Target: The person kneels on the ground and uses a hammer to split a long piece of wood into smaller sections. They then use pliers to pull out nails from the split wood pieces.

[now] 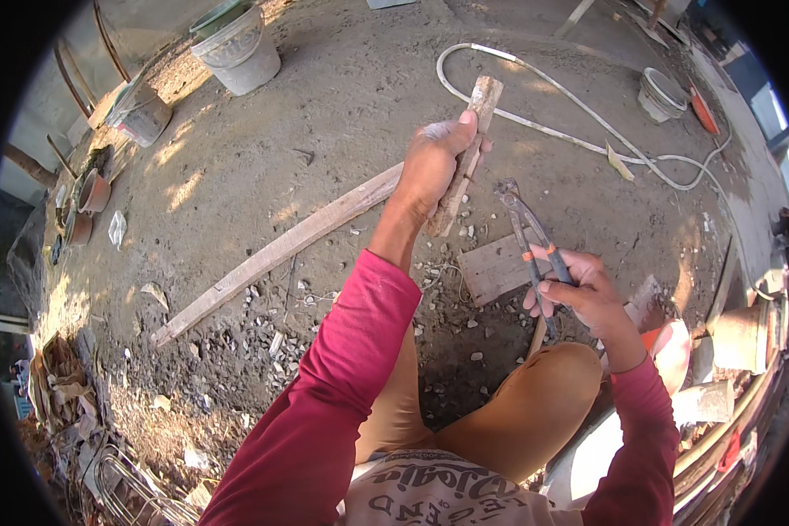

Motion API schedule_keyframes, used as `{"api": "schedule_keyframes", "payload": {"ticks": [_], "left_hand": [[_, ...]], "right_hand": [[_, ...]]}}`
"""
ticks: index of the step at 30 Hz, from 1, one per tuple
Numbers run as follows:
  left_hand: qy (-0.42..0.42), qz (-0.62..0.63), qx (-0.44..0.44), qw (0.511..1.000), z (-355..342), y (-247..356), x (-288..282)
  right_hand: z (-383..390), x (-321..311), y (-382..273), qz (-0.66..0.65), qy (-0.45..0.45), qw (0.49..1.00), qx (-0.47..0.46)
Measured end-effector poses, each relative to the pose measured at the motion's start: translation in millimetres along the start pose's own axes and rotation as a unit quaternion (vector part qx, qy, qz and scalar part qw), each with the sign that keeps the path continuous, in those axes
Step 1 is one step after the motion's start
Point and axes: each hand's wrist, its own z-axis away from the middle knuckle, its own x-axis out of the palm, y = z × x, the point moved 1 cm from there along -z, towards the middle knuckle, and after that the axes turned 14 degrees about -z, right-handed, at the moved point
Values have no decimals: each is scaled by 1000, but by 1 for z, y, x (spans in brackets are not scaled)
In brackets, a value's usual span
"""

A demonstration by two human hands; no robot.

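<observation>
While dark printing [447, 479] crosses your pale shirt [456, 503] below your grips, your left hand [434, 162], stretched forward, clasps a short wooden stick [459, 182] in curled fingers, and your right hand [587, 287] (bent lower, near your knee [559, 381]) wraps the pincers [515, 202] by their handles [559, 268].

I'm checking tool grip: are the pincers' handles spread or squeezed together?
Spread: a gap shows between the orange-banded handles of the pincers in the right hand. Jaws: too small to tell.

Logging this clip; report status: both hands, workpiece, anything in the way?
Left hand gripping short, rough brown wooden stick. Right hand holding orange-banded metal pincers, apart from stick. Nothing visible between pincers and stick.
</observation>
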Motion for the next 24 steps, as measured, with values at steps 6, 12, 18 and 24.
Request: {"api": "schedule_keyframes", "payload": {"ticks": [6, 12, 18, 24], "left_hand": [[-21, -54, 64, 996, 5, -6, 13], [-85, -27, 85, 992, 13, 0, 19], [-107, -58, 95, 988, 16, 1, 20], [-106, -98, 108, 984, 15, 1, 22]], "right_hand": [[14, 18, -12, -33, -30, 997, 56], [17, 9, -10, -34, -50, 998, 20], [20, -2, -14, -25, -86, 995, 42], [27, -6, -23, 44, -62, 996, 43]]}}
